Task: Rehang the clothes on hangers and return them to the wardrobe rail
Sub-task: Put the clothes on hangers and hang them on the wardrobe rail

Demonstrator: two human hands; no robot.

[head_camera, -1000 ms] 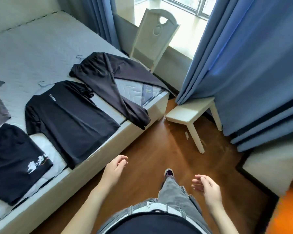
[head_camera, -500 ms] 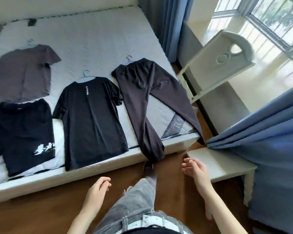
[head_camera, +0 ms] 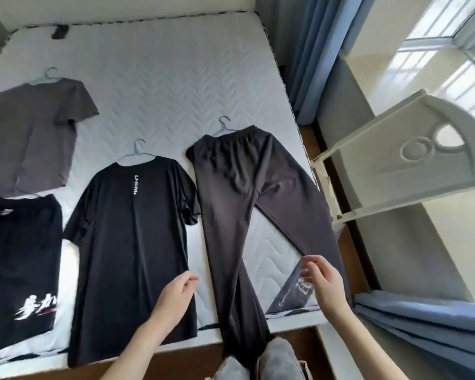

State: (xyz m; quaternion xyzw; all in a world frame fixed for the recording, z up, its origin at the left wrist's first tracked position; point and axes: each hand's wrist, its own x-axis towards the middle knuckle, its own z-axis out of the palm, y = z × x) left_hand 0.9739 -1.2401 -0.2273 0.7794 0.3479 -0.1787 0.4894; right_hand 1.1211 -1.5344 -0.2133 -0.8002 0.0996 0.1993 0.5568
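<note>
Two empty, loosely curled hands, the left hand (head_camera: 176,297) and right hand (head_camera: 324,286), are held near limp, light trousers (head_camera: 228,215), probably best lifted by the hanger (head_camera: 225,128).

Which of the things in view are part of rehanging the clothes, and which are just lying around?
For the job: grey T-shirt, black T-shirt, dark trousers, black printed garment, blue hangers.
Lying about: white chair, blue curtains, small dark object on the mattress.
</note>
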